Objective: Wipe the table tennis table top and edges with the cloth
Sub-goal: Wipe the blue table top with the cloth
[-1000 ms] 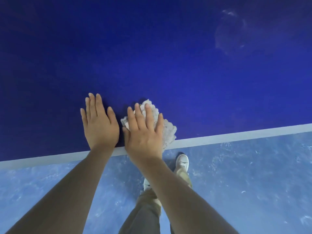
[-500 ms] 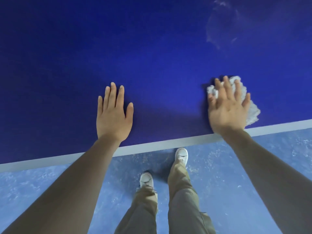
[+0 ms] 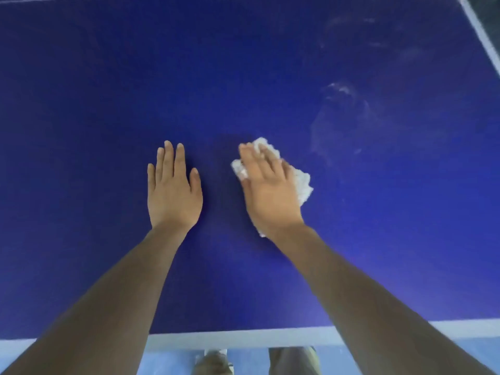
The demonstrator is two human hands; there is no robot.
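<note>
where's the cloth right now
In the head view the white cloth lies on the blue table top, right of centre, pressed flat under the right hand, with the left hand flat beside it.

Crumpled white cloth (image 3: 301, 184) lying flat on the dark blue table (image 3: 108, 90), well in from its white-lined near edge, faint pale smears on the surface beyond.
</note>
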